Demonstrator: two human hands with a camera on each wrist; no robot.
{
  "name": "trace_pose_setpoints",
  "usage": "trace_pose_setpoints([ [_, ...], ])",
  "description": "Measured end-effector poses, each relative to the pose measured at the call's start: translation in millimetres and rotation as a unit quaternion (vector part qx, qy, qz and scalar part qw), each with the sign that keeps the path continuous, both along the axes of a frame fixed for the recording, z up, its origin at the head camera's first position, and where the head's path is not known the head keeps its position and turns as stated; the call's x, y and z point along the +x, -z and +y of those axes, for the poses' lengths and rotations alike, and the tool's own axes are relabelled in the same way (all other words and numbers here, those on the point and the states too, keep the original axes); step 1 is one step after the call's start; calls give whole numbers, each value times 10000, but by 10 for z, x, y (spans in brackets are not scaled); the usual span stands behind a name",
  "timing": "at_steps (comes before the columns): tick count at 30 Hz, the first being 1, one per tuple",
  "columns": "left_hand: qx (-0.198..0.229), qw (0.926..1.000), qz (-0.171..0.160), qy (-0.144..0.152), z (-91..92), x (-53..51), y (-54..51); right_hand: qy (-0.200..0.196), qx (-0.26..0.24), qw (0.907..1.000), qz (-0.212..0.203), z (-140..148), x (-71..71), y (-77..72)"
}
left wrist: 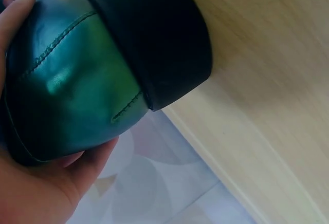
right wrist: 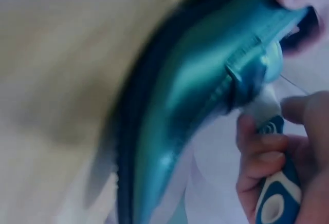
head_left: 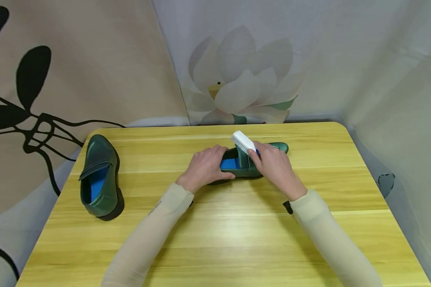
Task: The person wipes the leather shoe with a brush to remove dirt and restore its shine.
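Observation:
A green leather loafer (head_left: 246, 172) with a blue insole lies lengthwise across the table, its toe pointing right. My left hand (head_left: 208, 165) grips it round the heel, thumb on the near side; the left wrist view shows the heel's stitched leather (left wrist: 77, 85) and black sole (left wrist: 159, 34) close up. In my right hand (head_left: 274, 165) is a white-headed brush (head_left: 244, 142), held by its blue and white handle (right wrist: 280, 193). The brush head is at the strap across the loafer's upper. In the head view, the right hand hides part of the toe area.
A second green loafer (head_left: 105, 199) stands at the table's left side, toe toward the back. The wooden table (head_left: 237, 247) ends at a rear edge, behind which hangs a pale curtain (head_left: 273, 40) printed with a flower.

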State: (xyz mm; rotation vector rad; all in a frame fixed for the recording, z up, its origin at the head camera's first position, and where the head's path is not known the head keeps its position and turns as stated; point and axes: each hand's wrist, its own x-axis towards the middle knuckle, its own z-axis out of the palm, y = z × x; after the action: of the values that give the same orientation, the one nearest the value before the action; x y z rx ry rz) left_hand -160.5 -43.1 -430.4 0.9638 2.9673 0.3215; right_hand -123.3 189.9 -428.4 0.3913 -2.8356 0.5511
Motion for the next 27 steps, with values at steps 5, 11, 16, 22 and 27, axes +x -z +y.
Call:
trace_pose_setpoints([
  [5,-8,9997,-222,-143,20,-4,-2,-124,72,9995,-278,69,50,-52],
  [11,10,9973,-607,-413,21,-20,-36,-533,98,9985,-89,283,411,94],
  [16,-49,9980,-534,-340,-14,-32,-38,-994,253,9942,318,393,620,279],
  [22,-59,9987,-424,-286,-12,-26,-25,-628,171,9958,638,319,471,252],
  [27,-77,9989,-388,-239,-2,-11,-16,-226,138,9982,536,193,202,147],
])
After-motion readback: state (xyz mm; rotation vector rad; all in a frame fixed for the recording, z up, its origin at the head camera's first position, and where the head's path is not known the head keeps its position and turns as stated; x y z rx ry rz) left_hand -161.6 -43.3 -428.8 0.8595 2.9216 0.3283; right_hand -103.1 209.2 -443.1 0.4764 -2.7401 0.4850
